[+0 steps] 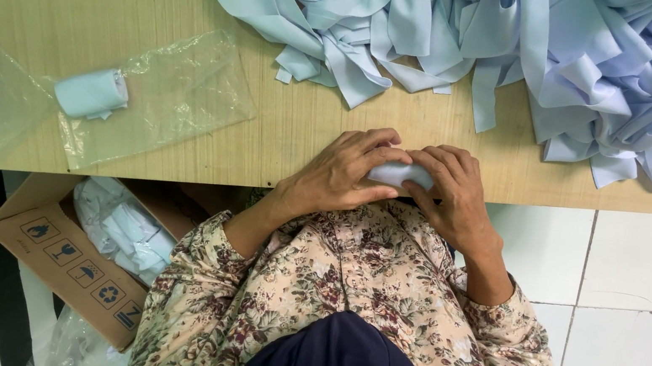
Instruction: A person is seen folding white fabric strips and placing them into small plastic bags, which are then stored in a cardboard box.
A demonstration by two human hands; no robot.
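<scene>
- Flowery sleeves [377,301] fill the bottom of the view, closest to us, with both arms reaching up to the table edge.
- Between the hands sits a small pale blue cloth roll [398,174], soft and folded thick, right at the table's near edge.
- Left hand [342,172] curls over it from 9 o'clock, fingers bent and pressing down.
- Right hand [454,194] wraps it from 3 o'clock, fingers closed around its end.
- It looks like the rolling step; I think the next move needs a tight, even squeeze so it stays rolled.
- At 10 o'clock, a finished roll [91,92] lies on a clear plastic bag [177,94].
- At 12 o'clock, a big heap of blue strips [466,33] covers the wooden table [44,8].
- At 8 o'clock, a cardboard box [65,253] holds more blue cloth.
</scene>
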